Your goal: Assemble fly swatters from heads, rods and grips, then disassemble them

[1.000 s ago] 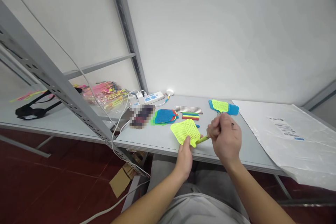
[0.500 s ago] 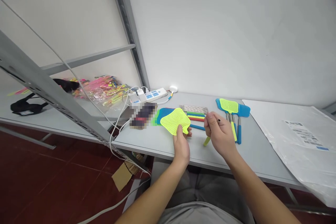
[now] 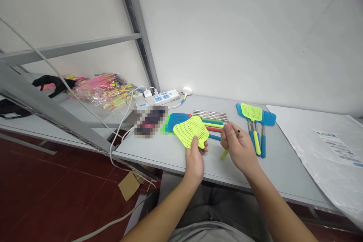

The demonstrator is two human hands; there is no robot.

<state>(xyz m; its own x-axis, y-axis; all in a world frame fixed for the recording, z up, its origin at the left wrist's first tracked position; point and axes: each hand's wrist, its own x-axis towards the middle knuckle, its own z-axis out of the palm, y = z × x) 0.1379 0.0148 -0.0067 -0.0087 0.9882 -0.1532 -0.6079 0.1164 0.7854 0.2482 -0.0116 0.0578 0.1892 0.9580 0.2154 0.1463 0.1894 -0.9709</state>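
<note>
My left hand (image 3: pixel 194 160) pinches the lower edge of a yellow mesh swatter head (image 3: pixel 191 130), holding it tilted above the grey table (image 3: pixel 176 153). My right hand (image 3: pixel 238 145) is closed round a yellow-green handle (image 3: pixel 224 154), whose tip pokes out below the fist, with a thin dark rod end showing at the top. The handle and the head are apart. Behind the head lie a pile of blue, green and red swatter heads (image 3: pixel 176 120), coloured handles (image 3: pixel 213 124) and a row of metal rods (image 3: pixel 210 115).
Three assembled swatters (image 3: pixel 256 121) lie to the right of my right hand. A clear plastic sheet (image 3: pixel 323 140) covers the table's right end. A power strip (image 3: pixel 160 97), cables and a blurred object (image 3: pixel 149 121) sit at the left, with bagged colourful goods (image 3: pixel 104 89) beyond a slanted metal frame post (image 3: pixel 42 107).
The yellow head and the handle were joined a second ago; now they are apart, the head in my left hand and the handle in my right. Both hands shifted slightly left.
</note>
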